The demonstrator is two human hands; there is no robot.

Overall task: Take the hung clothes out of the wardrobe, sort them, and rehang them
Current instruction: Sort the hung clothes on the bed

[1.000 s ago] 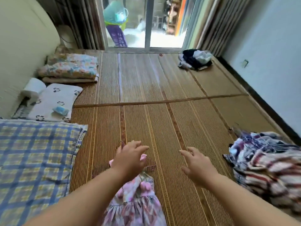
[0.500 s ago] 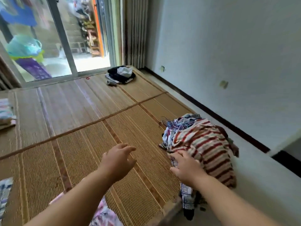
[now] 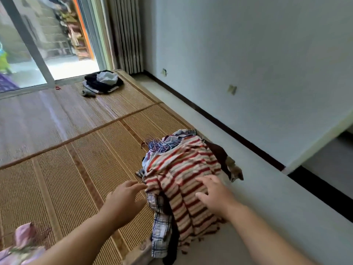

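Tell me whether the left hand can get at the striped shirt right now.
Probably yes: the left hand has its fingertips almost at the near edge of the shirt, nothing lies between them, and the shirt tops the pile.

Straw mat (image 3: 66, 150), pale wall (image 3: 248, 54), sunlit glass door (image 3: 63, 44).

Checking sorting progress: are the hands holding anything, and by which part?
Nothing is held. Right hand lies open on the red-and-cream striped shirt; left hand is open beside it.
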